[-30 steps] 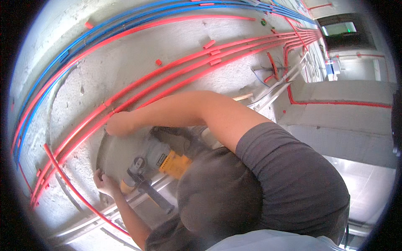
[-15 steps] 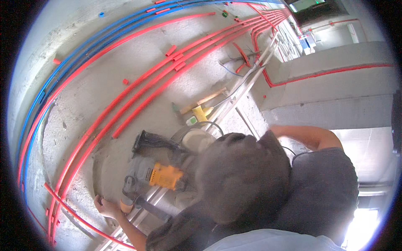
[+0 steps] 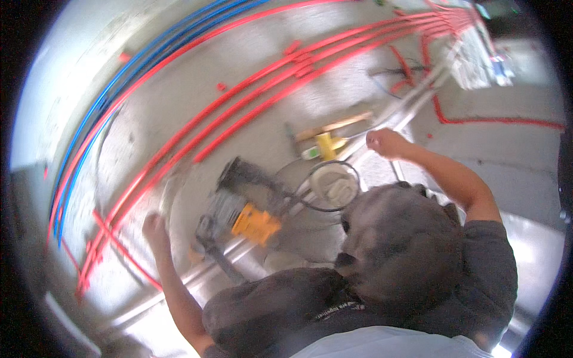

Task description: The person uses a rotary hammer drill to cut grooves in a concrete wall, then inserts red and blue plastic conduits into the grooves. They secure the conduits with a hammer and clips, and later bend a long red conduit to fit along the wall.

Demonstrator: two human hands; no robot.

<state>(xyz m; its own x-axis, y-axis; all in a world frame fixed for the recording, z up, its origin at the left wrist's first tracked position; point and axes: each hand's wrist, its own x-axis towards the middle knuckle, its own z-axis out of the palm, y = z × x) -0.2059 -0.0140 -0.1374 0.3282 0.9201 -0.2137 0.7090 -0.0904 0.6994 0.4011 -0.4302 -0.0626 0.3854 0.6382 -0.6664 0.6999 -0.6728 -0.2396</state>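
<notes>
The left hand (image 3: 156, 230) is raised just beside the lower run of red pipes (image 3: 206, 152), blurred enough that I cannot tell whether its fingers are spread, pressed together or pinching something. The right hand (image 3: 385, 143) hangs well apart from it, near one end of a wooden strip (image 3: 334, 126), with its fingers curled inward; whether anything sits inside them I cannot tell. Between the two arms, the power tool (image 3: 256, 224), orange and grey with a dark side handle (image 3: 224, 259), lies on the floor, apart from both hands. Beyond it toward the right hand is a pale round container (image 3: 334, 185), with a black cable (image 3: 304, 179) looping around it. A yellow object (image 3: 326, 147) lies just beside the wooden strip. Farther out, blue pipes (image 3: 170, 46) curve along the far side of the red ones.
</notes>
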